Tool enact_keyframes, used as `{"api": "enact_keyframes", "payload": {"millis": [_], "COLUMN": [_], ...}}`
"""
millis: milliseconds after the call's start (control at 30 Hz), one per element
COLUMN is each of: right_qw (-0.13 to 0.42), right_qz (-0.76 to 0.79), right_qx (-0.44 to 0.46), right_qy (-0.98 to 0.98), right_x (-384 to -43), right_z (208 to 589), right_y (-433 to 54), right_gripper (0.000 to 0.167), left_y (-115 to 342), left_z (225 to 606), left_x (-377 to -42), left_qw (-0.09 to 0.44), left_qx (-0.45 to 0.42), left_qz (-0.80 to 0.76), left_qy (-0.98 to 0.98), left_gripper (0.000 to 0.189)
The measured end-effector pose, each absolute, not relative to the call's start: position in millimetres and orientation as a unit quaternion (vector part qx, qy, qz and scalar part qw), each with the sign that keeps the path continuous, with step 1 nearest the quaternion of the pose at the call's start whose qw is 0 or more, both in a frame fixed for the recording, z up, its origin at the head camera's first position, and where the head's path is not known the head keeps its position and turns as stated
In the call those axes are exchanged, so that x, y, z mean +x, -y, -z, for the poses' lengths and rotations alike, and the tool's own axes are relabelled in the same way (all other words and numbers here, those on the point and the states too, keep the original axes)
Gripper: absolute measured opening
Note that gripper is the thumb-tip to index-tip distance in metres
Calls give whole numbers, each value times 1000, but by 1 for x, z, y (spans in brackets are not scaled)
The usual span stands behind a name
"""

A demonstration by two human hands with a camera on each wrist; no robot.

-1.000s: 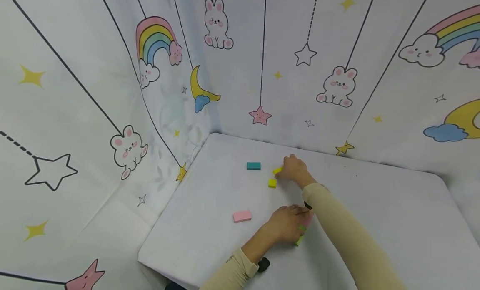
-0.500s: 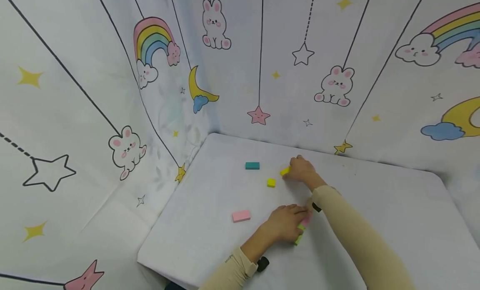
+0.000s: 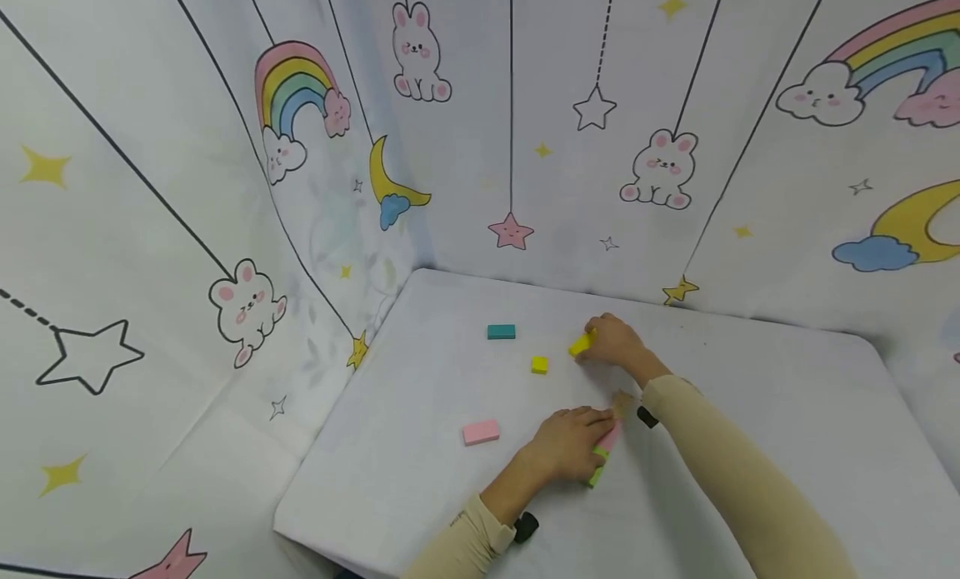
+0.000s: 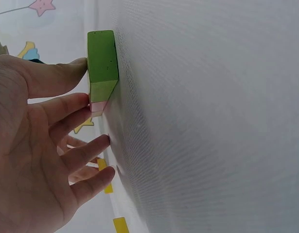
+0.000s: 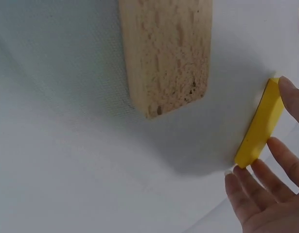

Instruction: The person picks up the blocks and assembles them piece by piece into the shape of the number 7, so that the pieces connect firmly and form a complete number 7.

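Observation:
In the head view my left hand (image 3: 573, 441) rests over a line of blocks. Its thumb and forefinger touch the line, and the other fingers are spread. The line runs from a green block (image 4: 102, 56) through a pink block (image 3: 611, 437) to a plain wooden block (image 5: 171, 53); the hand hides part of it. Farther off, my right hand (image 3: 618, 341) pinches a yellow block (image 5: 261, 124), thumb at one end and fingertips at the other. That block lies at a slant, on or just above the table; I cannot tell which.
A small yellow block (image 3: 539, 365) lies left of the right hand. Beyond it is a teal block (image 3: 501, 332), and a loose pink block (image 3: 481, 432) lies left of the left hand. The white table (image 3: 375, 446) meets a patterned cloth wall (image 3: 457, 187) behind.
My right hand has drawn the yellow block to the right and slightly nearer, away from the small yellow one. The wooden block's end now shows. My left hand has stayed put.

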State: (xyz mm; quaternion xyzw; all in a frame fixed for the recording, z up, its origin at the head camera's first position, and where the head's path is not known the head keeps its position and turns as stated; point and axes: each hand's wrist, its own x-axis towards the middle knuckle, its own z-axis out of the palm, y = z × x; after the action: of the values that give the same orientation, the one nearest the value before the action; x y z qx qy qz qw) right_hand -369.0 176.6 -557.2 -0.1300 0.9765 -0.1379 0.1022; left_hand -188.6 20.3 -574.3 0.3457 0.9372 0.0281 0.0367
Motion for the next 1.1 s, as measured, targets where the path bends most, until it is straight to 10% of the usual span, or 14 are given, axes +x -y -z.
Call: {"api": "enact_keyframes", "payload": {"millis": [1100], "right_qw": [86], "right_qz": [213], "right_qx": [-143], "right_qy": [-963], "right_x": [-329], "right_z": [551], "right_y": [-235], "right_gripper": [62], "left_y": [-20], "left_z": [573], "left_x": [-188], "left_qw": [52], "left_qx": [348], "left_qz": [-59], "left_qy": [-934], "left_gripper": [61]}}
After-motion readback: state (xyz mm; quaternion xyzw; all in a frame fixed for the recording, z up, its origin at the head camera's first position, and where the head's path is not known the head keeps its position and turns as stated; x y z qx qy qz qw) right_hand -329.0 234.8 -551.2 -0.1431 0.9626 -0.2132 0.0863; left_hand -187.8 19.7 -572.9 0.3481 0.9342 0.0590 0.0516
